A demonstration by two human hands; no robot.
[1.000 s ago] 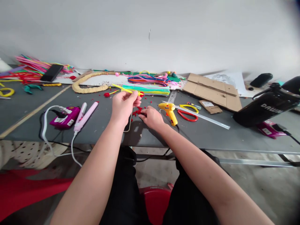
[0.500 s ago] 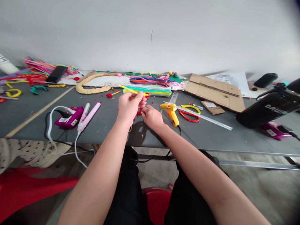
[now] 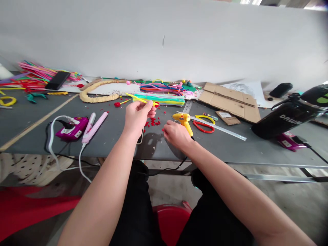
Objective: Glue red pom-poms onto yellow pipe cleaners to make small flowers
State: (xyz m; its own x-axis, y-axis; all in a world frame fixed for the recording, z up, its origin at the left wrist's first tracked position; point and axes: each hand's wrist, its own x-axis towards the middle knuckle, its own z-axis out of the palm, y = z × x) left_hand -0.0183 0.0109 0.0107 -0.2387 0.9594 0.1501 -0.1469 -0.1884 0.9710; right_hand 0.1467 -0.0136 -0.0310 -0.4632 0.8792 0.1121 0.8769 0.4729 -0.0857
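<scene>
Pinched in my left hand (image 3: 138,115) is a yellow stick (image 3: 135,98) with a red tip at its right end. My right hand (image 3: 176,135) is closed just in front of the yellow glue gun (image 3: 183,122); a small red bit shows at its fingertips, too small to name. Small red pieces (image 3: 153,121) lie scattered on the grey table between the two hands. Another red piece on a yellow stem (image 3: 117,104) rests to the left. Bundles of turquoise and yellow pipe cleaners (image 3: 159,99) lie behind my left hand.
Scissors (image 3: 203,127) with red and yellow handles lie right of the glue gun. Cardboard (image 3: 230,102) and a black bottle (image 3: 284,118) stand farther right. On the left are a purple socket block (image 3: 73,129), a pink hair straightener (image 3: 95,128) and a beige curved band (image 3: 85,95).
My right hand has moved right, away from the red pieces and towards the glue gun. My left hand still holds the yellow stick. The view has shifted slightly.
</scene>
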